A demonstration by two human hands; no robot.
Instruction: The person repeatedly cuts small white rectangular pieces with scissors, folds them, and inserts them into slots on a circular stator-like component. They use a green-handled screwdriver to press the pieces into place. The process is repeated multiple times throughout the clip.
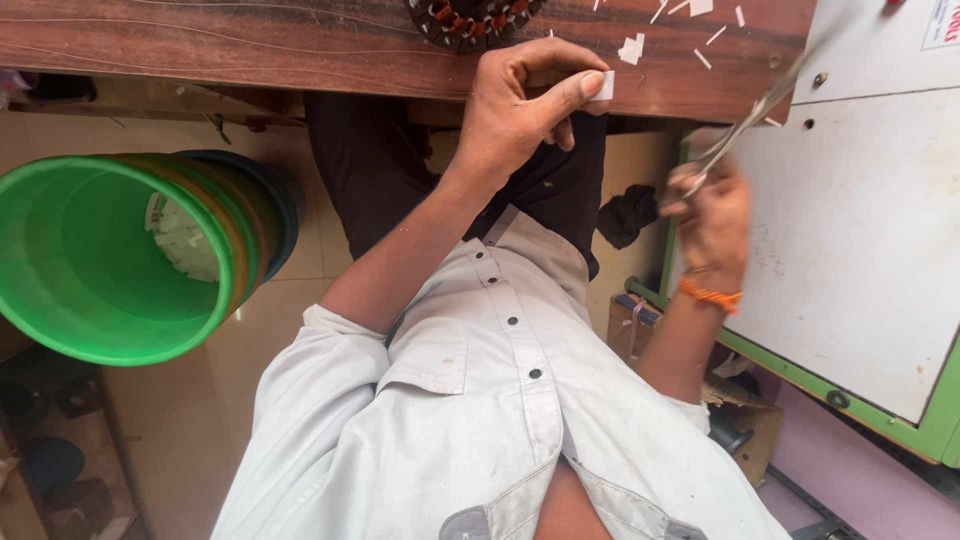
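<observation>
Paper slip pinched in your left hand over wooden bench edge, steadying it. Right hand grips scissors, blurred, blades toward slip. Offcuts on bench.

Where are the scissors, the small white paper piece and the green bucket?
scissors point(745, 125), head view, on the blades above the right hand.
small white paper piece point(605, 86), head view, on its exposed end beyond the left thumb.
green bucket point(70, 335), head view, on its rim.

L hand pinched shut, thumb on forefinger; R hand fisted, blurred, just right of L, wrist bent.
</observation>
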